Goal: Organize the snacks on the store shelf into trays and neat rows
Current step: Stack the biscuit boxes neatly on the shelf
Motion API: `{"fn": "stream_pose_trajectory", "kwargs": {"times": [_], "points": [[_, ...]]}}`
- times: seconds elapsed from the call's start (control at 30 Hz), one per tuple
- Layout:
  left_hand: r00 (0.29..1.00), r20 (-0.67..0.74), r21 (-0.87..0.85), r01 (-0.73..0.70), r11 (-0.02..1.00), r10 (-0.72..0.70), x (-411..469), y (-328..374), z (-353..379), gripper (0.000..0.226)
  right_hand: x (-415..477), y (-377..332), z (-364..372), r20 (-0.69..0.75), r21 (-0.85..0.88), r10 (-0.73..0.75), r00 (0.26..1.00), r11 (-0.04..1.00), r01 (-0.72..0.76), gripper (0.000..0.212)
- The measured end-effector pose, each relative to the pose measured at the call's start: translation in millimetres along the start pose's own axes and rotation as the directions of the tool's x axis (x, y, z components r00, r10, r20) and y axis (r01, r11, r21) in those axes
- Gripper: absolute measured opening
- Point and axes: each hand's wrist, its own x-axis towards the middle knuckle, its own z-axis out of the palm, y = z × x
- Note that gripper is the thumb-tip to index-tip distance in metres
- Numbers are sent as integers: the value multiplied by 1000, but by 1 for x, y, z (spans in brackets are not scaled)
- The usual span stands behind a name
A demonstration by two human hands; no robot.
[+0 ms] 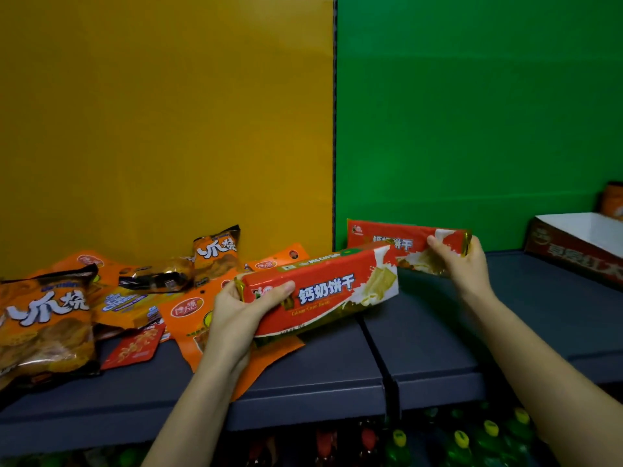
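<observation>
My left hand (pixel 240 318) grips the left end of a long red biscuit pack (pixel 332 291), held tilted above the grey shelf (pixel 337 365). My right hand (pixel 462 261) grips the right end of a second red biscuit pack (pixel 387 242), which lies farther back against the green wall. The two packs overlap near the middle of the view. A heap of orange snack bags (pixel 47 318) lies on the shelf's left part, with flat orange pouches (pixel 183 315) under my left hand.
An open cardboard tray (pixel 580 251) with a white inside stands at the far right of the shelf, an orange item (pixel 613 200) behind it. Bottles with yellow caps (pixel 488 433) fill the shelf below. The back wall is yellow on the left, green on the right.
</observation>
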Motion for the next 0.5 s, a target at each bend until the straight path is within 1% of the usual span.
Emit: {"fn": "stream_pose_trajectory", "kwargs": {"times": [0.1,0.2,0.27,0.37,0.5], "points": [[999,41,-47,-12,999,13,4,-4,14,35,-9,-10,-22,-80,52,-27,996,998,31,42],[997,77,-74,-17,997,23,3,-7,32,30,-18,-21,-49,-166,83,-68,984,993,82,42],[994,106,-81,-25,996,33,2,-8,47,29,-21,-27,-69,-205,92,-90,975,990,111,44],[986,157,-87,-42,995,55,-2,-10,71,29,-26,-36,-105,-250,102,-119,961,984,148,37],[975,209,-103,-51,993,71,-10,-12,116,38,-31,-49,-164,-323,90,-154,934,977,193,37]]}}
